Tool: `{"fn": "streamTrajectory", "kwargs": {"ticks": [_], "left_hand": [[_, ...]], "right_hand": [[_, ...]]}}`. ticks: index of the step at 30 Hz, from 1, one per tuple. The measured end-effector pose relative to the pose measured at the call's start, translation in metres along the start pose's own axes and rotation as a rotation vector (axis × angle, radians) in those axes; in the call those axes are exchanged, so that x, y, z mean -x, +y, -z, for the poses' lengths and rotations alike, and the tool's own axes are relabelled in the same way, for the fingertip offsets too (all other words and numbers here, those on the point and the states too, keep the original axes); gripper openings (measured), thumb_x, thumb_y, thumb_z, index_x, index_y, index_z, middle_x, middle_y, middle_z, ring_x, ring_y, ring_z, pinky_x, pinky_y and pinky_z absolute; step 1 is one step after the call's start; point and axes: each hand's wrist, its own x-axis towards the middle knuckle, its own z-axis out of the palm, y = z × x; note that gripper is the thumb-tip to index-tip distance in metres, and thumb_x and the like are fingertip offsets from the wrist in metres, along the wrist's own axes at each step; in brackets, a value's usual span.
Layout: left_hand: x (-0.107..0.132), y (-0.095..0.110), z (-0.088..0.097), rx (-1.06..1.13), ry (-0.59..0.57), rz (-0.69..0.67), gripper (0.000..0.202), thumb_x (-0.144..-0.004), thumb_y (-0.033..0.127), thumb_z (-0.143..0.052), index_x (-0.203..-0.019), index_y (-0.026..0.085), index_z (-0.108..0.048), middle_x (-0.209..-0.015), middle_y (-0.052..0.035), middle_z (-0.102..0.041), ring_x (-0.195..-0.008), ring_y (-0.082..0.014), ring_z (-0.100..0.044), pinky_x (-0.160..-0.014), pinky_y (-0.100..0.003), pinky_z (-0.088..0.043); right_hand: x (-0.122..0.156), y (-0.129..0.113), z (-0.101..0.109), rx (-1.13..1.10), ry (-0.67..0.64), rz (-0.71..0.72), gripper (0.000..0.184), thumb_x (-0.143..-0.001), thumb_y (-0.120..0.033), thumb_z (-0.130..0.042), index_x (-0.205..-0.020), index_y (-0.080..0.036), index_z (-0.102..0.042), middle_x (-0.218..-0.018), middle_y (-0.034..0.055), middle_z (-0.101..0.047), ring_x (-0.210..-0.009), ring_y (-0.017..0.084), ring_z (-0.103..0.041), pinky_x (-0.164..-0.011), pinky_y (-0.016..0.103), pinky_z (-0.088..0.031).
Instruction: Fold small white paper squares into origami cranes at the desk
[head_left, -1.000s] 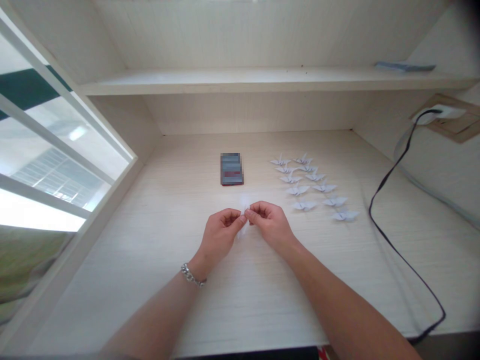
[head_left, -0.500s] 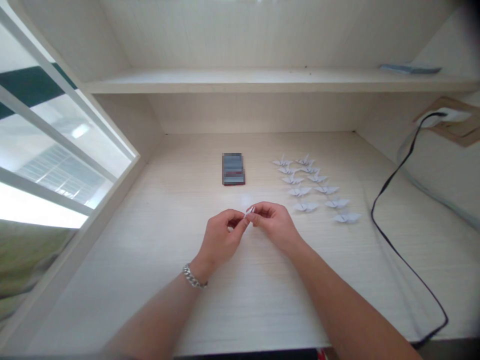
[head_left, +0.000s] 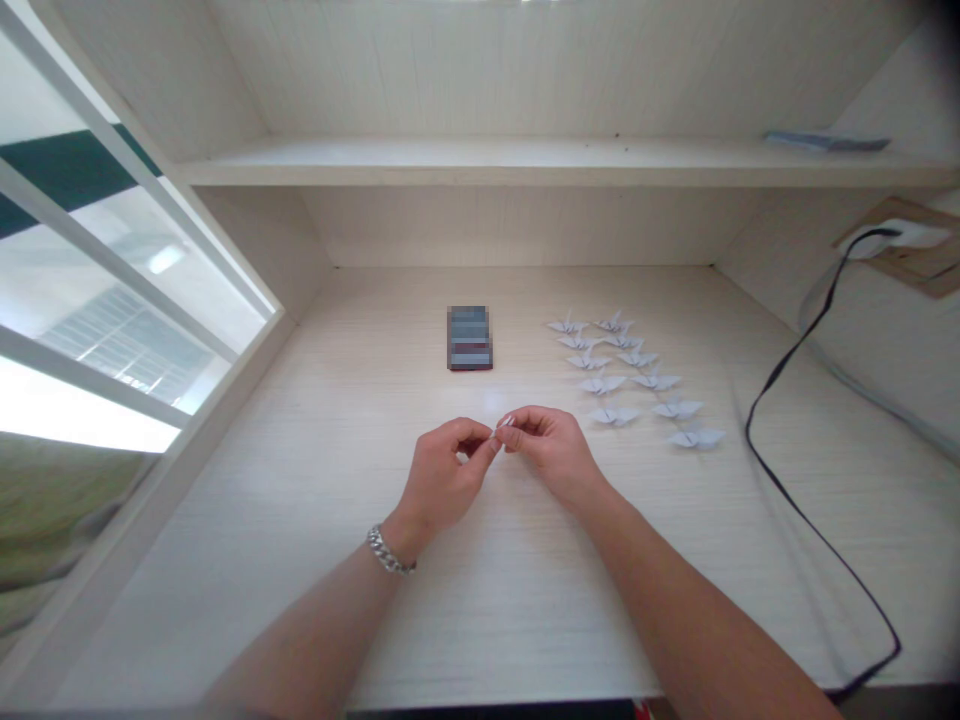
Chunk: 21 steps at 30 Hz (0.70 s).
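Observation:
A small folded piece of white paper is pinched between my two hands over the middle of the desk; most of it is hidden by the fingers. My left hand, with a silver chain bracelet at its wrist, grips the paper's left end between thumb and fingers. On the other end, my right hand is closed with thumb against fingertips. To the right of my hands, several white paper cranes stand on the desk in two slanting rows.
A phone-sized dark object, its face pixelated, lies on the desk beyond my hands. A black cable runs from a wall socket down the right side. Above is a shelf; a barred window is at left.
The folded paper has turned slightly between my fingertips and shows a thinner edge. Both hands keep their pinch in nearly the same place. The whole view has shifted a little.

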Motion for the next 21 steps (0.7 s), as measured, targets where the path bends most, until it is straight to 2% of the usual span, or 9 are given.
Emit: {"fn": "streamTrajectory", "kwargs": {"ticks": [9,21], "left_hand": [[-0.0007,0.0021,0.0007,0.027,0.009,0.010,0.020,-0.078,0.033,-0.056,-0.074,0.016,-0.065,-0.071,-0.0031,-0.067,-0.064,-0.0127,-0.057,-0.061,-0.022,-0.045],[-0.0001,0.0014,0.0008,0.070,-0.016,0.039,0.020,-0.078,0.032,-0.056,-0.074,0.015,-0.065,-0.072,-0.0031,-0.065,-0.065,-0.0128,-0.056,-0.061,-0.022,-0.044]], "right_hand": [[0.0009,-0.0053,-0.0034,-0.038,0.012,-0.045,0.022,-0.060,-0.035,-0.073,-0.067,-0.016,-0.065,-0.064,0.0010,-0.062,-0.060,0.012,-0.052,-0.059,0.026,-0.043],[0.0017,-0.0054,-0.0033,-0.081,0.041,-0.026,0.020,-0.057,-0.031,-0.075,-0.065,-0.015,-0.065,-0.064,0.0009,-0.063,-0.060,0.012,-0.054,-0.060,0.026,-0.043]]}}
